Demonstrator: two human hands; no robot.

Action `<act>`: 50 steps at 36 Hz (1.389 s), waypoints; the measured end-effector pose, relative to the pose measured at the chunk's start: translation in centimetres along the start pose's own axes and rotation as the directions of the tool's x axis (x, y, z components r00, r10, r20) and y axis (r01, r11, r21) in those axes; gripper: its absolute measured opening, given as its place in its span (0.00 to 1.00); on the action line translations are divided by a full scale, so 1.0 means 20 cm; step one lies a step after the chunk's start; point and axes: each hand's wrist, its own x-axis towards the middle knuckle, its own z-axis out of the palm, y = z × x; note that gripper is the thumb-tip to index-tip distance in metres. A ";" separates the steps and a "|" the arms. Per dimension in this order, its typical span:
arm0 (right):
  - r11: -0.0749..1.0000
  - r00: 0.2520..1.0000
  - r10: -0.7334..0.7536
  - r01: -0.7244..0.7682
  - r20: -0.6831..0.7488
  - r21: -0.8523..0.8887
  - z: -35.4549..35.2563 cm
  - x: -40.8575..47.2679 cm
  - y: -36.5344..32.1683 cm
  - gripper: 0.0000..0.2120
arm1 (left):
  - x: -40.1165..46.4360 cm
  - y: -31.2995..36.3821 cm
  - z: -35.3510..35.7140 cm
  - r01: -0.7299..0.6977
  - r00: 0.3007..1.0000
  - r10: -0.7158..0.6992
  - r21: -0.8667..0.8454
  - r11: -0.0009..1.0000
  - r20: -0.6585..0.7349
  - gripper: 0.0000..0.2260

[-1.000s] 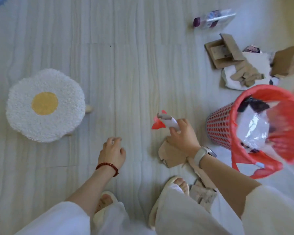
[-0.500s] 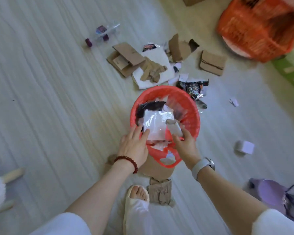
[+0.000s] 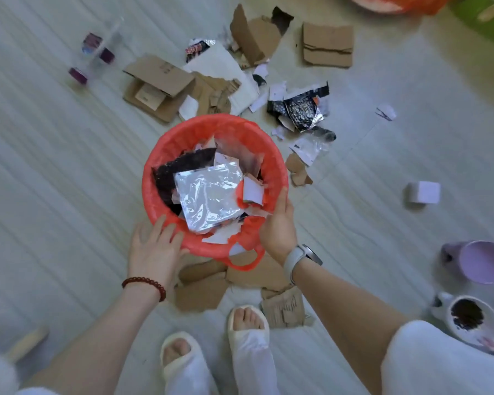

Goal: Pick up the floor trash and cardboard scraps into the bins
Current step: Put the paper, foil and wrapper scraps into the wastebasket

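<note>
Half a second on: left hand (image 3: 154,248) off the silver packet (image 3: 208,196), now flat against the near-left rim of the red bin (image 3: 211,124), fingers straight. Right hand (image 3: 278,223) no longer holding the small roll — now lying in the bin — fingers loosely along the near-right rim, gripping nothing. Cardboard scraps (image 3: 203,292) half hidden under the bin and wrists, just beyond the slippers (image 3: 248,329). More cardboard (image 3: 327,45) and a black wrapper (image 3: 300,111) scattered far of the bin. Bottle (image 3: 97,54) far left, blurred. Second orange bin (image 3: 397,2) cut off at the far edge. Bare floor (image 3: 54,181) open to the left — small white block (image 3: 424,192) alone at right.
</note>
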 end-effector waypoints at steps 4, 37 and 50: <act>0.994 0.993 -0.091 0.086 0.075 0.066 0.15 0.01 -0.17 0.35 | -0.03 -0.23 0.02 0.138 0.990 -0.138 -0.026 0.990 -0.006 0.15; 0.845 0.966 0.257 -0.243 0.036 0.477 -1.05 -1.28 -0.72 0.14 | -0.48 0.29 -1.81 0.116 0.993 -0.067 -0.648 0.753 0.100 0.18; 0.877 0.995 0.099 -0.101 0.029 0.470 -1.78 -1.05 -0.68 0.09 | -0.21 0.89 -2.23 0.138 0.989 -0.137 -0.668 0.731 0.054 0.16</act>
